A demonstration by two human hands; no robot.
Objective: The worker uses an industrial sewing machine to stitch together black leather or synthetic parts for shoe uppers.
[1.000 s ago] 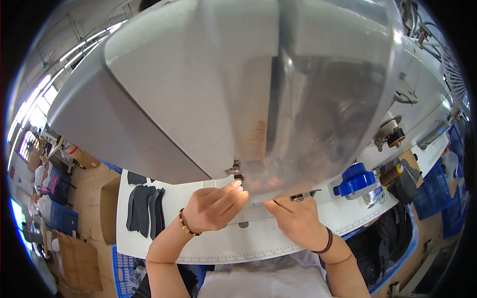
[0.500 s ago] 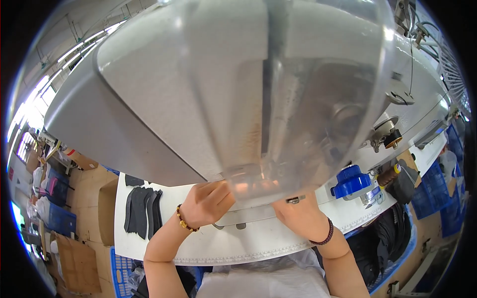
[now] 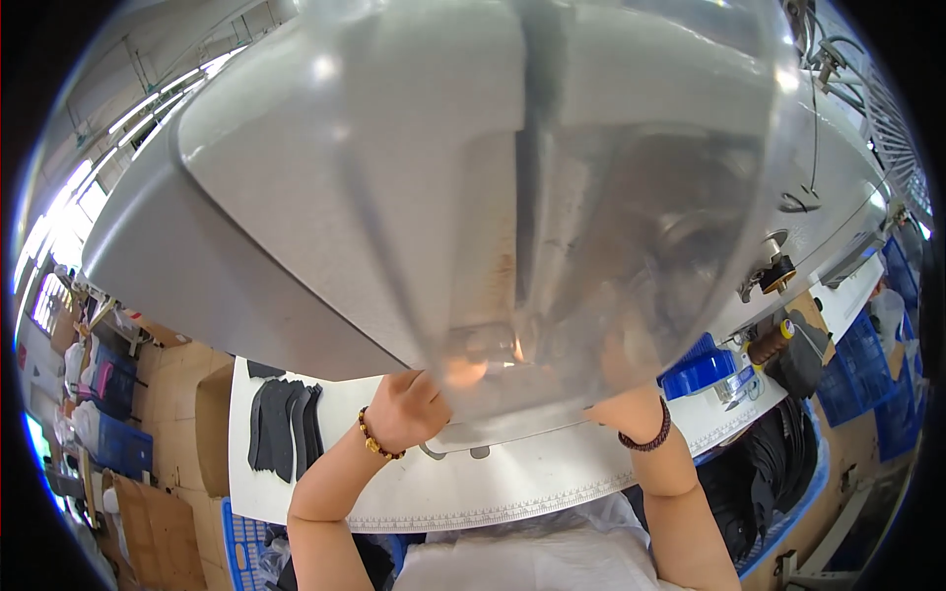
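Observation:
A large grey-white sewing machine (image 3: 286,187) fills the upper view, with a clear plastic shield (image 3: 680,256) across its front. Beneath the machine's left lower edge is my left hand (image 3: 410,412), its fingers curled and their tips hidden, so what they pinch cannot be made out. My right hand (image 3: 639,406) reaches up behind the shield, where its fingers are blurred. Between the hands, a lamp's glow shows through the plastic. Both wrists rest over the white worktable (image 3: 493,488), which has a ruler strip along its near edge.
Dark cut strips (image 3: 286,424) lie on the table at left. To the right are a blue plastic holder (image 3: 698,366) and a brown thread spool (image 3: 772,343). Below stand a blue basket (image 3: 241,547) at left and a bin of black pieces (image 3: 764,483) at right.
My right hand has moved to the right, farther from my left hand, and its fingers have gone up behind the shield. The left hand remains near the machine's edge, slightly lower in view.

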